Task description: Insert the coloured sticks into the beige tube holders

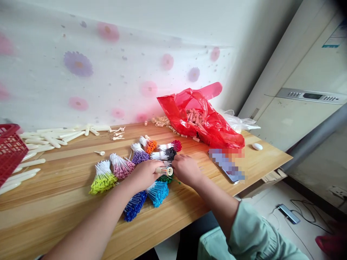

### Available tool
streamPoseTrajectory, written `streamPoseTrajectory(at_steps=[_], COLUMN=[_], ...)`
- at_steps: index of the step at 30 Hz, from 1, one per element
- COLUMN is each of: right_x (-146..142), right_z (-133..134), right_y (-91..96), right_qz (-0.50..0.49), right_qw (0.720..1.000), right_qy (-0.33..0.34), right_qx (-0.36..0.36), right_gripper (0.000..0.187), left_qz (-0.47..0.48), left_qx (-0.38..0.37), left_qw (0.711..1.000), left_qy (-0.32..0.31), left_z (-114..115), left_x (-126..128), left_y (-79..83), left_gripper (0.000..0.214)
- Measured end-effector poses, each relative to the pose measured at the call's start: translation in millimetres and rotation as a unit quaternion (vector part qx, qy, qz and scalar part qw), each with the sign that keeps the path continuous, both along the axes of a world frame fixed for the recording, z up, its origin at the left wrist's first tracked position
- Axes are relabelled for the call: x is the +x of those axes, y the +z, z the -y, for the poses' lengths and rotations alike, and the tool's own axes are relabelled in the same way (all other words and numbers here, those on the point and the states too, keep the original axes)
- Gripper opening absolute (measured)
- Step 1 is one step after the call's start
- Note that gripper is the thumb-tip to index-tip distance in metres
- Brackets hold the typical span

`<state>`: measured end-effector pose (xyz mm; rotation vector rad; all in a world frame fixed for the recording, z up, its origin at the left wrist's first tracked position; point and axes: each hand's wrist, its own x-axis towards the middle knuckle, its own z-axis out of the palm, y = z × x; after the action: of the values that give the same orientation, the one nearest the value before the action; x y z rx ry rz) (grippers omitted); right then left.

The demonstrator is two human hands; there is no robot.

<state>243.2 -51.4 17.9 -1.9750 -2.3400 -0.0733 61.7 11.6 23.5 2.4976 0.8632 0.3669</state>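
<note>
My left hand (145, 175) is closed around a short cream slotted pen part (165, 171), its round open end facing right. Coloured slivers show in its slots. Close beside it, my right hand (187, 169) has its fingers bent together over the green refills (165, 178); anything in them is hidden. Bundles of white-stemmed pen refills with coloured ends lie around both hands: yellow (102, 180), pink (121, 166), purple (139, 154), orange (149, 145), black (165, 154), red (173, 145), light blue (157, 193) and dark blue (135, 206).
A red plastic bag (219, 131) holds many slotted parts (195, 117). Cream pen barrels (51, 139) lie at the left by a red basket (12, 151). A phone (226, 166) and a white oval object (257, 146) are on the right of the wooden table (67, 209).
</note>
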Motion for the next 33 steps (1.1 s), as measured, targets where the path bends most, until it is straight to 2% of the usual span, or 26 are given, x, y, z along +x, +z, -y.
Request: streamPoseTrajectory(at_steps=[5,15,25,33], right_x=[-2,16,2,35], right_z=[2,15,2,17], right_y=[-5.3,2.5,-7.1,22.2], right_qz=[0.013,0.012,0.022,-0.014], right_qw=[0.999,1.000,0.999,0.997], right_qy=[-0.032,-0.014,0.034,-0.016], right_qx=[0.010,0.005,0.032,0.078], right_gripper=[0.022,0.016,0.023,0.023], left_qz=[-0.023,-0.023,-0.030,-0.026], left_qx=[-0.002,0.014,0.049,0.066], left_qw=[0.998,0.996,0.995,0.991], left_qy=[0.066,0.081,0.076,0.112], left_z=[-2,-7,-6,-8], left_x=[6,2,2,0], left_y=[-5.3,-12.2,-16.9,-19.0], left_gripper=[0.015,0.016,0.021,0.013])
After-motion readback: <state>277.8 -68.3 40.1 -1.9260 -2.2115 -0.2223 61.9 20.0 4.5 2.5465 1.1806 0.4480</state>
